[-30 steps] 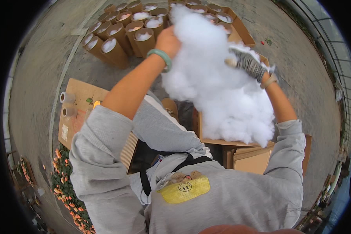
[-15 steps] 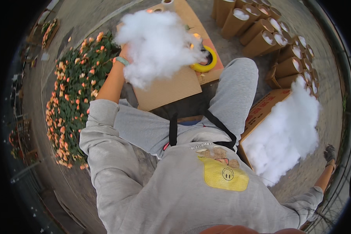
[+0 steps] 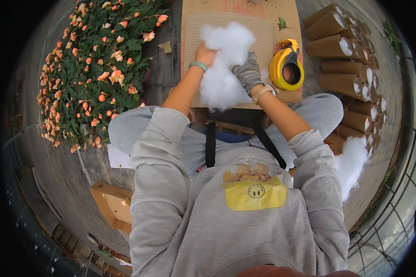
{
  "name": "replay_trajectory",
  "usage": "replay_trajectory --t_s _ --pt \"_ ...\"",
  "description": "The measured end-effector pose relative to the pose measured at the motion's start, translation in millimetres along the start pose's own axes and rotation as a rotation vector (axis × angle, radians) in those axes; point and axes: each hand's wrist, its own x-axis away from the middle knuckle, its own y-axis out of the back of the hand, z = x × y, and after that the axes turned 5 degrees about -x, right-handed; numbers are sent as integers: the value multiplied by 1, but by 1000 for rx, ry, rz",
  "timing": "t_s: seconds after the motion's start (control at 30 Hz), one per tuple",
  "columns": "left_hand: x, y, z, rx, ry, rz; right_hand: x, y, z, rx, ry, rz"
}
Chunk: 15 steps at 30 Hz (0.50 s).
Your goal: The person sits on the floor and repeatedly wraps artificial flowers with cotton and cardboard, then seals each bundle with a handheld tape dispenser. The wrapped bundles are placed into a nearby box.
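White fluffy fibre stuffing is bunched over a sheet of ribbed cardboard in front of me. My bare left hand, with a pale green bracelet at the wrist, grips the stuffing's left side; its fingertips are sunk in the fluff. From the right, my right hand, in a grey knitted glove and with a watch on the wrist, closes on the other side of the stuffing. A yellow tape dispenser stands just right of the gloved hand, on the cardboard-covered work surface.
Rows of brown cardboard tubes with white stuffing in their ends lie at the right. More stuffing bulges by my right knee. Peach-flowered plants crowd the left side, and a shallow cardboard box lies at lower left.
My right hand has come from the far lower right onto the stuffing. My left hand holds the stuffing lower on the cardboard, where the cloud looks smaller. The view has turned.
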Motion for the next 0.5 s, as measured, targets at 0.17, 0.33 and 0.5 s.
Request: replay_trajectory --t_s 0.17,0.33,0.5 --pt "-29 41 -5 348 -59 -373 -23 27 -44 46 -170 -34" --pt "-73 109 -29 363 -112 -970 -23 36 -58 251 -170 49" --pt "-97 225 -55 434 -328 -1067 -9 47 -37 -23 -272 4"
